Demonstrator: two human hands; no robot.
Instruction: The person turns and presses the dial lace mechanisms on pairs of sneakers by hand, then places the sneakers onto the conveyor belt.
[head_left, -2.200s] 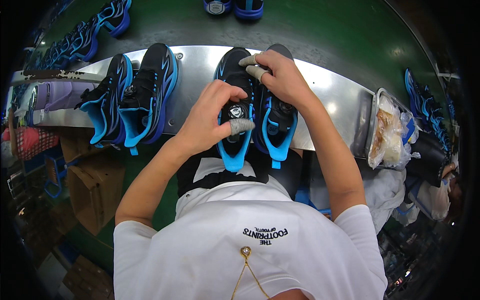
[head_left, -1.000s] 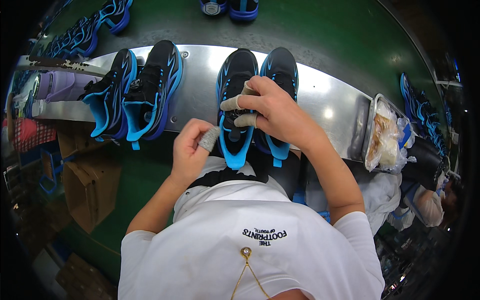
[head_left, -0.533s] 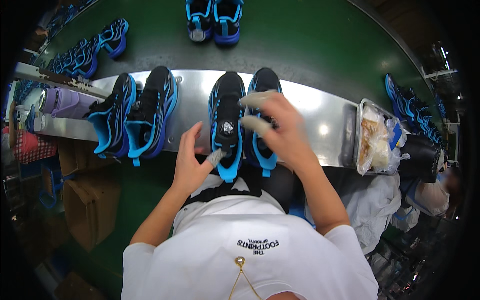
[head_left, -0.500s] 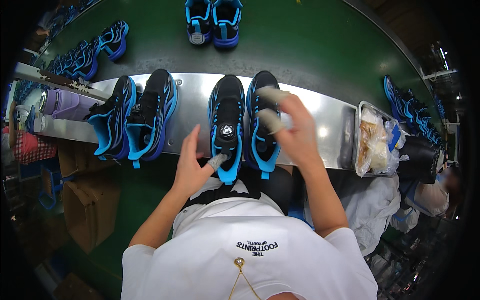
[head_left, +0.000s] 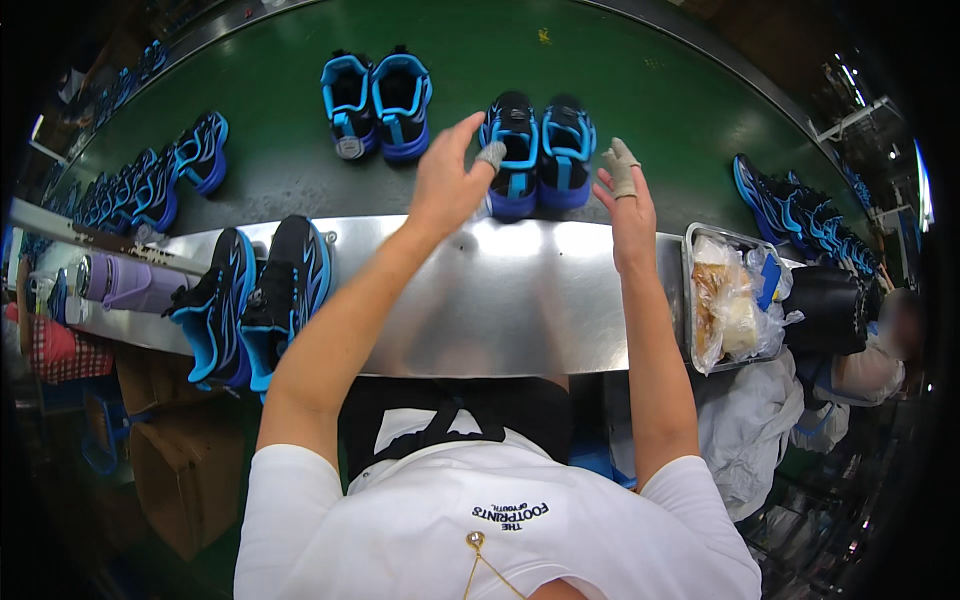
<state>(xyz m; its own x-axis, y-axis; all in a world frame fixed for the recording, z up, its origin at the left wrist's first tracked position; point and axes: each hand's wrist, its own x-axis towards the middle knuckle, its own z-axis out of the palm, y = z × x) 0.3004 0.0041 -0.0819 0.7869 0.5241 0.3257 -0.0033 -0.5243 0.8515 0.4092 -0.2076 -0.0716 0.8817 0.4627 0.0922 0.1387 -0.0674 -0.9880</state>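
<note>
A pair of black and blue sneakers stands side by side on the green surface in front of me: a left sneaker (head_left: 513,190) and a right sneaker (head_left: 567,180), heels toward me. Beside the left one is my left hand (head_left: 450,185), fingers stretched out and a grey cover on the thumb. It is close to that sneaker's side; whether it touches cannot be told. My right hand (head_left: 630,210), with pale finger covers, hangs apart from the right sneaker, its fingers loosely spread and holding nothing.
Another sneaker pair (head_left: 403,150) stands farther left on the green surface. Two more sneakers (head_left: 285,285) rest on the metal ledge (head_left: 480,310) by a purple bottle (head_left: 140,283). At right sits a tray (head_left: 690,300) of plastic-wrapped items. Rows of sneakers line both sides.
The sneaker pair between my hands has gone from the metal ledge forward onto the green surface. Both hands moved forward, and my right hand is now away from the sneaker. The other pair shifted leftward.
</note>
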